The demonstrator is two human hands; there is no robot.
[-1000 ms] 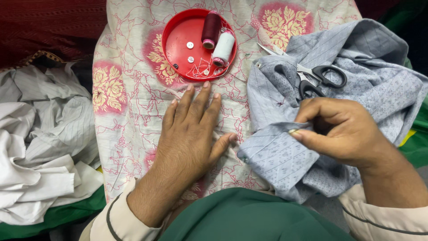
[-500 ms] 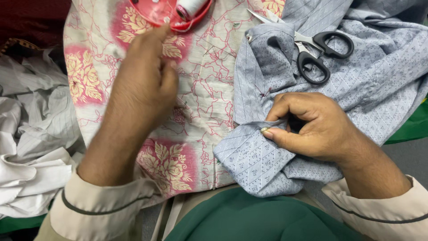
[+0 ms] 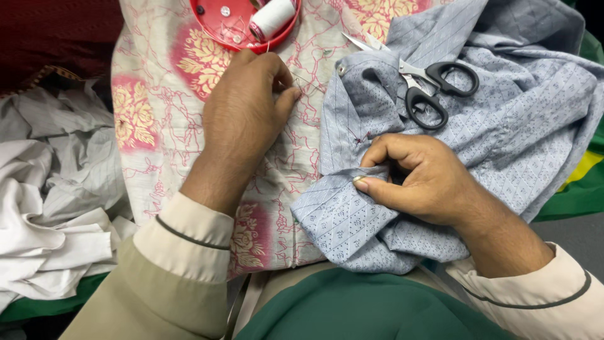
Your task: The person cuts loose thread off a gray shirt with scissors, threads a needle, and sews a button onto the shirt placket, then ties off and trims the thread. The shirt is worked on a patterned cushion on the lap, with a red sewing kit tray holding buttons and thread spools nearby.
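Head view: the right hand (image 3: 418, 179) pinches a fold of the blue-grey patterned shirt (image 3: 503, 126) between thumb and curled fingers, right at the cuff end of a sleeve that lies across the lap. That pinch sits much as it did half a second ago. The left hand (image 3: 245, 113) has changed: earlier it was raised toward the red round tray (image 3: 217, 28) at the top edge; now it lies lower on the floral pink-and-cream cloth (image 3: 157, 107), fingers bunched together with the tips pressed to the fabric just below the tray. Whether it nips a thread or needle there I cannot tell.

The sleeve's long axis runs from lower left, where the cuff ends near the lap, up and right into the bulk of the shirt. Black-handled scissors (image 3: 428, 85) rest on the shirt above the right hand, blades pointing up-left, handles to the right. A white thread spool (image 3: 272, 17) lies in the tray, partly cut by the frame.

Between the two hands a strip of floral cloth lies bare. To the left, crumpled white cloth (image 3: 44, 208) crowds that edge.
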